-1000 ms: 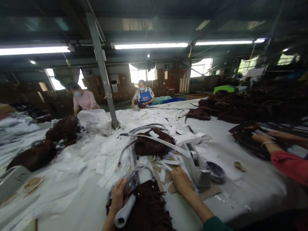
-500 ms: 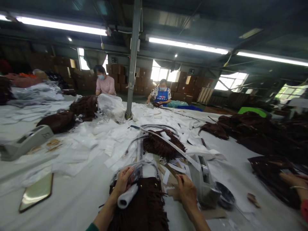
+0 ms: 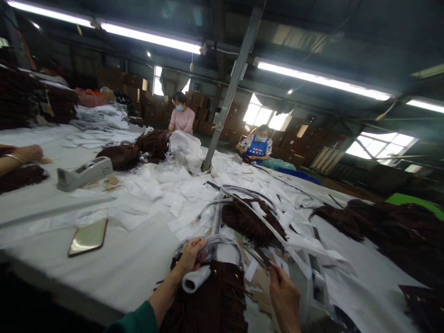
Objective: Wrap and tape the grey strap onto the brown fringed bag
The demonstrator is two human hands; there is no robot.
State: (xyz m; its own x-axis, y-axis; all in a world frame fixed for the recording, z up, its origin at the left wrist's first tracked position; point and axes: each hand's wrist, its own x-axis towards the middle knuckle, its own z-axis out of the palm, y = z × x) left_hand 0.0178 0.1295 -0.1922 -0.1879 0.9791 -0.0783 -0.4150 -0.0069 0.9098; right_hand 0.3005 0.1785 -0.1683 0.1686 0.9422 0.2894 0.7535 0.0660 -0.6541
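Note:
My left hand (image 3: 192,254) is closed around the plastic-wrapped handle (image 3: 211,249) of a brown fringed bag (image 3: 208,300), which lies in front of me with brass-coloured studs near its top. A white roll (image 3: 196,279) rests against the bag just below that hand. To the right, my right hand (image 3: 284,293) is closed, with thumb and finger pinching a dark brown strip (image 3: 262,257) over scattered paper pieces. Another fringed bag (image 3: 249,219) with wrapped handles lies farther back on the table.
A tape dispenser (image 3: 317,282) stands right of my right hand, and another dispenser (image 3: 86,173) at left. A phone (image 3: 88,237) lies near the front edge. A co-worker's hand (image 3: 27,153) is at far left. Brown bags (image 3: 381,231) pile up at right. A post (image 3: 231,92) rises behind.
The view has swung left and tilted, bringing a co-worker's hand in at left. The hand at far right has left view. Both my hands keep their holds.

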